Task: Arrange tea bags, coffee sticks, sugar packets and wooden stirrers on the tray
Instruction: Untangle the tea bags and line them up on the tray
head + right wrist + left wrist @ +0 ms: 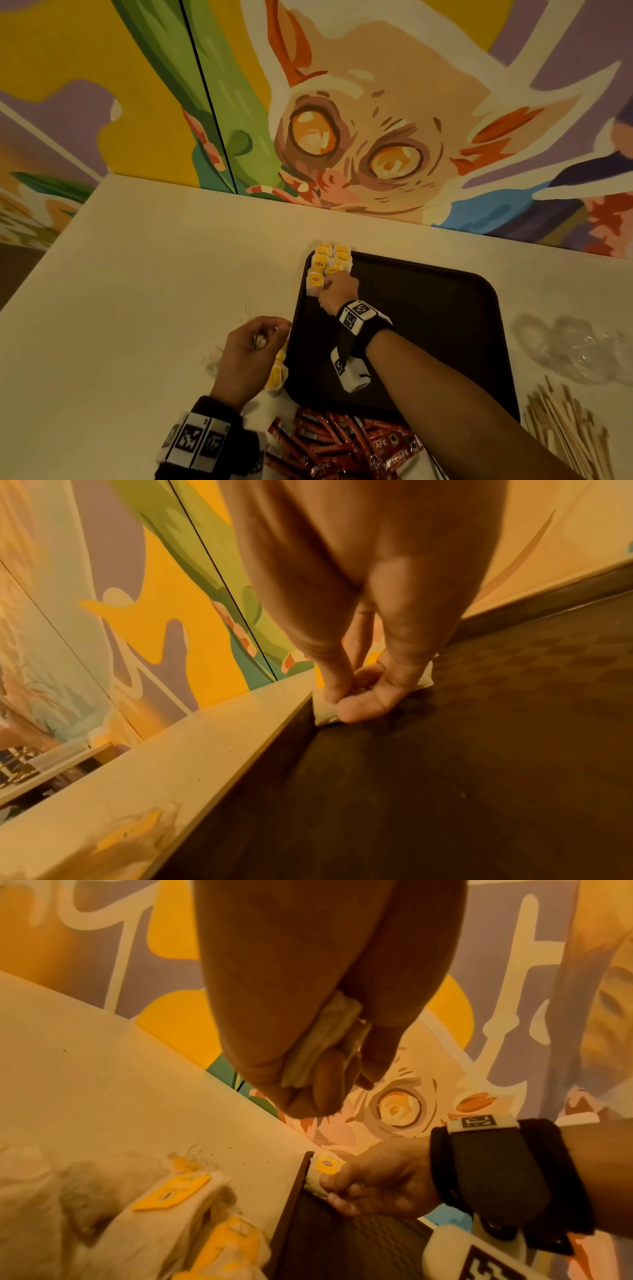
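Right hand [337, 291] pinches a tea bag [325, 710] in the tray's [445, 308] far-left corner; left hand [251, 349] grips another tea bag [325, 1042] over the tabletop [137, 274]. Coffee sticks [342, 445] and stirrers [565, 428] lie nearby.

A pale tabletop [144, 281] stands pushed against a painted wall mural [359, 137], its far edge meeting the artwork. Directly above the table, the mural shows a wide-eyed, cat-like creature with orange ears; a broad green band crossed by a thin dark seam [209, 102] rises over the table's far left corner, flanked by yellow and purple fields. On the table's right side lies a crumpled, transparent heap, apparently plastic wrapping [575, 349]. Small dark specks dot the table's surface.
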Demonstrator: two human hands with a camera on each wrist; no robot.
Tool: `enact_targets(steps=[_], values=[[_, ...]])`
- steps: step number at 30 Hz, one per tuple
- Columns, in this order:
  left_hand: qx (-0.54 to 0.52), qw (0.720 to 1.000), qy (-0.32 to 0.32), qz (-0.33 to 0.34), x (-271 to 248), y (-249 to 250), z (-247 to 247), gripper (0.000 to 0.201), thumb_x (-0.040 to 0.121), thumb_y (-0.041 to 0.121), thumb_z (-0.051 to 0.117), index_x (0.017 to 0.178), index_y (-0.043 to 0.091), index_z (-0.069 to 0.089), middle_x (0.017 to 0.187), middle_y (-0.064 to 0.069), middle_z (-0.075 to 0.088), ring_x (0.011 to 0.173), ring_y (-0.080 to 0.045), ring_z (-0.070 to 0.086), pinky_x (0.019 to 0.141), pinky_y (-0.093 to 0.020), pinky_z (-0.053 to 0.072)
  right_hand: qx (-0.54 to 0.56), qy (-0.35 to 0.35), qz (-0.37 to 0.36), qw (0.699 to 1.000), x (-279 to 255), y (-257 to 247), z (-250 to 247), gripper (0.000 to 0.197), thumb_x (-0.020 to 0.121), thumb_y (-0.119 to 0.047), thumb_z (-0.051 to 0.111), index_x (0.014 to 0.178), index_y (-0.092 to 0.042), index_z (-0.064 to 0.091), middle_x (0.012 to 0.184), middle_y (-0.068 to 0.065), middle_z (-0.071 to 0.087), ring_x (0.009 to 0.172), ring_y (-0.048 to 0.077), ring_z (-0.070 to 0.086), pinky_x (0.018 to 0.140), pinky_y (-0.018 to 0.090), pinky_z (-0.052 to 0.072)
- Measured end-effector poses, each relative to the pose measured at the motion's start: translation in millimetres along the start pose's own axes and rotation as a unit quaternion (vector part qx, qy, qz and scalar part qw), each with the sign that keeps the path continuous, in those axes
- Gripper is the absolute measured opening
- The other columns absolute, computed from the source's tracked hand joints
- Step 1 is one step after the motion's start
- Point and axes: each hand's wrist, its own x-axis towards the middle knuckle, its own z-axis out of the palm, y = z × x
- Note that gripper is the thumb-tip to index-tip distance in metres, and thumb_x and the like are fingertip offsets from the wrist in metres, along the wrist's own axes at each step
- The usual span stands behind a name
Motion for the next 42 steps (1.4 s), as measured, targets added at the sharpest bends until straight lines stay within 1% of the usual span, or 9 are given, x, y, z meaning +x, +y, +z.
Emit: enact_targets(steps=[4,9,12,15,21,27,35,38,42], values=[[0.000,1.000,0.003,-0.002,2.8,-3.1,-1.5,0.009,0.089,0.014,0.066,0.087,0.017,0.074,0.079,-0.001,0.070,0.080,-0.014,0.063,0.066,-0.008,0.045,0.031,0.024,-0.003,0.999,2.4,4.5,3.5,0.020,0.091,-0.005,0.061,0.111,-0.006,0.064,0.130,0.018,0.050,0.081,0.012,0.038,0.075,0.023,0.042],[-0.008,1.000,0.000,-0.015,4.0,-4.4,-1.4,0.008,0.089,0.015,0.066,0.088,0.018,0.074,0.080,-0.007,0.070,0.079,-0.016,0.062,0.066,-0.009,0.046,0.106,0.066,-0.002,0.992,-2.0,0.8,11.5,0.018,0.086,-0.012,0.070,0.092,-0.016,0.053,0.118,0.016,0.055,0.084,0.025,0.066,0.078,0.037,0.059],[-0.024,0.999,-0.003,-0.032,3.9,-1.5,0.5,0.009,0.090,0.016,0.064,0.091,0.018,0.074,0.079,-0.002,0.069,0.072,-0.011,0.062,0.061,-0.010,0.046,0.112,0.065,-0.005,0.992,-3.1,-0.9,10.7,0.022,0.086,-0.008,0.069,0.092,-0.017,0.050,0.116,0.015,0.053,0.084,0.027,0.067,0.076,0.041,0.060],[-0.111,0.990,-0.011,-0.087,3.1,4.1,1.9,0.012,0.094,0.019,0.059,0.099,0.018,0.071,0.072,-0.003,0.059,0.058,-0.019,0.049,0.045,-0.025,0.040,0.110,0.057,-0.009,0.992,-3.8,-0.2,8.3,0.024,0.087,-0.005,0.067,0.097,-0.015,0.048,0.117,0.016,0.049,0.088,0.030,0.066,0.076,0.042,0.060],[-0.262,0.952,-0.010,-0.159,3.2,17.7,0.7,0.022,0.098,0.023,0.050,0.111,0.011,0.064,0.083,-0.012,0.056,0.063,-0.022,0.047,0.045,-0.025,0.035,0.118,0.045,-0.017,0.992,-10.2,5.6,-1.8,0.030,0.088,-0.009,0.066,0.110,-0.014,0.045,0.121,0.015,0.045,0.092,0.035,0.067,0.076,0.042,0.060],[-0.336,0.922,-0.035,-0.191,4.0,23.1,2.7,0.040,0.100,0.039,0.040,0.116,0.007,0.058,0.082,-0.015,0.062,0.059,-0.022,0.053,0.044,-0.024,0.035,0.197,0.032,-0.072,0.977,-45.4,11.3,-16.9,0.019,0.090,-0.016,0.068,0.104,-0.018,0.054,0.101,0.010,0.066,0.067,0.012,0.069,0.054,0.019,0.055],[-0.305,0.924,-0.116,-0.197,-6.3,38.5,12.5,0.055,0.099,0.054,0.024,0.127,0.017,0.052,0.079,-0.022,0.065,0.049,-0.025,0.053,0.040,-0.021,0.030,0.228,-0.071,-0.242,0.940,-128.0,9.4,-49.7,0.008,0.093,-0.026,0.065,0.099,-0.023,0.069,0.094,-0.008,0.068,0.092,0.007,0.064,0.086,0.026,0.053],[-0.267,0.932,-0.150,-0.196,-13.0,46.7,13.8,0.056,0.098,0.058,0.022,0.129,0.024,0.053,0.058,-0.017,0.055,0.041,-0.022,0.049,0.036,-0.018,0.029,0.226,-0.094,-0.281,0.928,-147.8,15.8,-57.0,0.014,0.092,-0.026,0.068,0.105,-0.021,0.072,0.094,-0.008,0.071,0.090,0.008,0.066,0.087,0.031,0.054],[-0.209,0.941,-0.190,-0.184,-17.1,54.3,14.5,0.055,0.096,0.061,0.020,0.131,0.033,0.052,0.054,-0.011,0.055,0.038,-0.020,0.048,0.034,-0.016,0.030,0.196,-0.101,-0.295,0.930,-156.2,22.6,-60.3,0.021,0.090,-0.026,0.070,0.111,-0.025,0.072,0.098,-0.010,0.071,0.082,0.010,0.063,0.084,0.037,0.053]])
